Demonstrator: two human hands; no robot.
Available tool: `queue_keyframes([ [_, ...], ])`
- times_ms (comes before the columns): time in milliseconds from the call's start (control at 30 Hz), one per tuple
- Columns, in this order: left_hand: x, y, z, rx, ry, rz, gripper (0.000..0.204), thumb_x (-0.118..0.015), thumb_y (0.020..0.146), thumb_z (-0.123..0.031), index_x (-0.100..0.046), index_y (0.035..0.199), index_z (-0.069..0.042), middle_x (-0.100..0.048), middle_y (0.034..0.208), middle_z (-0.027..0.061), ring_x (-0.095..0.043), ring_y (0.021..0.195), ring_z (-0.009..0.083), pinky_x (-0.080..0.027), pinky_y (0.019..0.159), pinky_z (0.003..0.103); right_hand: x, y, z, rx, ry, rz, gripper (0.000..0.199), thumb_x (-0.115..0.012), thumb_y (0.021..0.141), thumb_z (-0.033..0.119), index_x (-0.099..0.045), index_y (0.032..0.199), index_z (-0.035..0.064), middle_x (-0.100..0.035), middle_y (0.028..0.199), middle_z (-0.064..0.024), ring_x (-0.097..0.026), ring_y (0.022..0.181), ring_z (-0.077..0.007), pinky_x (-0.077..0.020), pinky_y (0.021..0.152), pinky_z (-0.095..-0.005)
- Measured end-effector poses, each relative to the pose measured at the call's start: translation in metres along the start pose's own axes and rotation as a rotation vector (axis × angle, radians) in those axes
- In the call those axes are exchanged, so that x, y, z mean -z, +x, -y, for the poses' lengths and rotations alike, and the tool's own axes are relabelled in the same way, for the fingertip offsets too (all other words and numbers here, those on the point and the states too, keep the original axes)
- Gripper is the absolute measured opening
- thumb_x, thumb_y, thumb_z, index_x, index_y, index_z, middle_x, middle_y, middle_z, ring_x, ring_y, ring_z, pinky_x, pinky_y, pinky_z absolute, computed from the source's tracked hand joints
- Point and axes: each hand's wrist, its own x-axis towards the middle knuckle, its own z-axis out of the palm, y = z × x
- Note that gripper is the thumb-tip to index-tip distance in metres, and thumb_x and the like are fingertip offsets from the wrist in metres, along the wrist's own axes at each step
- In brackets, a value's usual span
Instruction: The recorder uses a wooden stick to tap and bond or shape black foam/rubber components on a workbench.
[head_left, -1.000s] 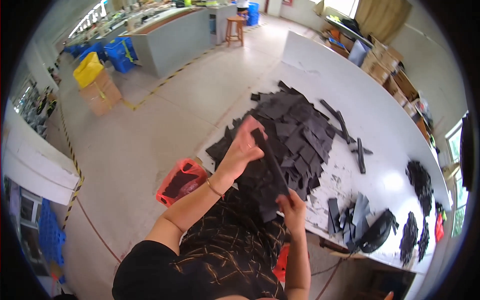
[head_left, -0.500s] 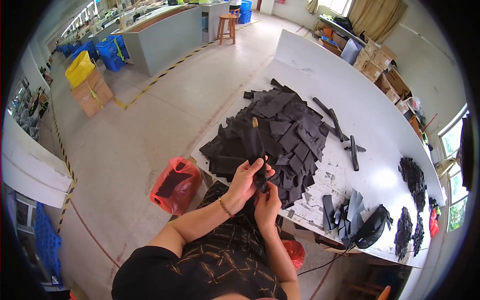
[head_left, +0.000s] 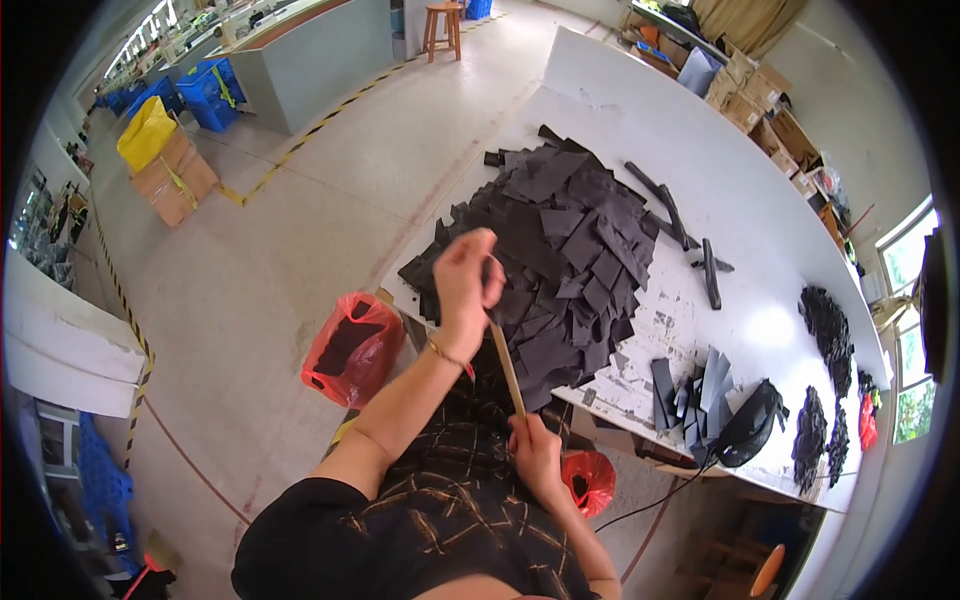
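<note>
Pale, narrow stick slants in front of the wearer's body, at the near edge of the pale worktop. Right hand: fingers closed round the stick's lower end. Left hand: by the stick's upper end, fingers curled, some blur; dark material shows between thumb and fingers, but cannot tell whether they grip it or the stick.

Directly beyond the hands, a broad heap of black pieces, flat and overlapping, takes up the near left part of the worktop; left hand hides a bit of it. Right of the heap, black rolls lie loose, some crossing. Nearer the front edge: black and grey strips, a rounded black bag just beside them, black cord hanging below. Dark bundles toward the right end.

Red plastic bag left of the worktop corner, dark stuff inside; second red bag beside the right forearm. Across the floor: wooden stool, cardboard box topped with yellow sacking.
</note>
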Motion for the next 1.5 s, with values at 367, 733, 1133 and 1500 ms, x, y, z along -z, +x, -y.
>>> queue_keyframes([
  [367, -0.042, -0.002, 0.056, 0.199, -0.309, -0.045, 0.02, -0.062, 0.097, -0.026, -0.057, 0.094, -0.007, -0.055, 0.069, -0.0007, -0.042, 0.051, 0.0045, -0.034, 0.046, 0.02, 0.031, 0.056, 0.025, 0.186, 0.177, -0.569, 0.013, -0.075, 0.084, 0.007, -0.064, 0.09, 0.0012, -0.054, 0.063, -0.0013, -0.046, 0.053, -0.0066, -0.038, 0.05, -0.0242],
  [733, -0.037, -0.019, 0.041, 0.103, 0.707, 1.111, 0.029, -0.064, 0.095, -0.021, -0.059, 0.108, 0.004, -0.066, 0.092, 0.0072, -0.063, 0.074, 0.0119, -0.052, 0.066, 0.025, 0.081, 0.11, 0.052, 0.441, -0.063, -0.519, 0.009, -0.065, 0.09, 0.005, -0.064, 0.085, -0.0026, -0.057, 0.075, -0.0055, -0.052, 0.066, -0.0132, -0.0399, 0.059, -0.027],
  [1133, 0.0, -0.126, 0.079, 0.399, 0.477, 1.132, 0.03, -0.037, 0.105, -0.022, -0.046, 0.082, -0.005, -0.061, 0.074, 0.0044, -0.061, 0.059, 0.0108, -0.046, 0.052, 0.023, 0.171, 0.128, 0.08, 0.326, 0.557, -1.198, 0.02, -0.057, 0.099, 0.016, -0.056, 0.082, 0.0047, -0.042, 0.065, 0.0056, -0.033, 0.05, -0.0019, -0.0231, 0.043, -0.0194],
  [1500, -0.025, 0.097, 0.042, -0.887, 1.349, 0.817, 0.016, -0.074, 0.079, -0.013, -0.07, 0.095, -0.008, -0.061, 0.09, 0.0029, -0.056, 0.092, 0.0225, -0.047, 0.083, 0.033, 0.228, 0.15, 0.004, 0.093, -0.236, -0.485, 0.03, -0.046, 0.102, 0.025, -0.061, 0.114, 0.0029, -0.057, 0.067, -0.0034, -0.05, 0.064, -0.0122, -0.042, 0.064, -0.0284],
])
